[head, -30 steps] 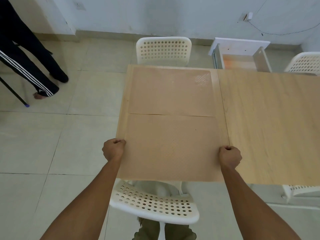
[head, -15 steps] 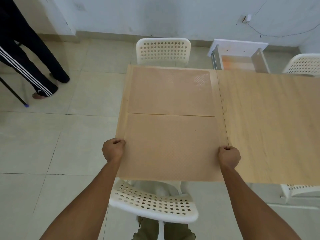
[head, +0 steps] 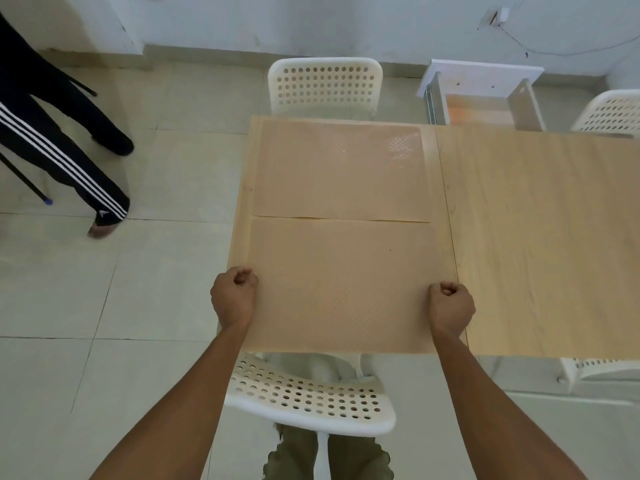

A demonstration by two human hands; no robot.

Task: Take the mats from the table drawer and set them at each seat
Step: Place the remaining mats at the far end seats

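Observation:
Two tan textured mats lie on the left end of the light wooden table point(head: 540, 237). The far mat point(head: 341, 169) sits flat in front of the far white chair point(head: 325, 86). The near mat point(head: 344, 284) lies in front of the near white chair point(head: 308, 396), its front edge at the table's near edge. My left hand point(head: 233, 296) is closed on this mat's left edge and my right hand point(head: 450, 306) on its right edge. The open drawer point(head: 481, 95) sticks out past the table's far side, with an orange-tan sheet inside.
Another white chair point(head: 611, 112) stands at the far right and one point(head: 599, 370) pokes out under the near right edge. A person's legs in black striped trousers point(head: 65, 150) stand on the tiled floor at the left. A white wall runs along the back.
The near mat and both hands hold nearly the same place. The view has shifted slightly and the person at the left has moved a little.

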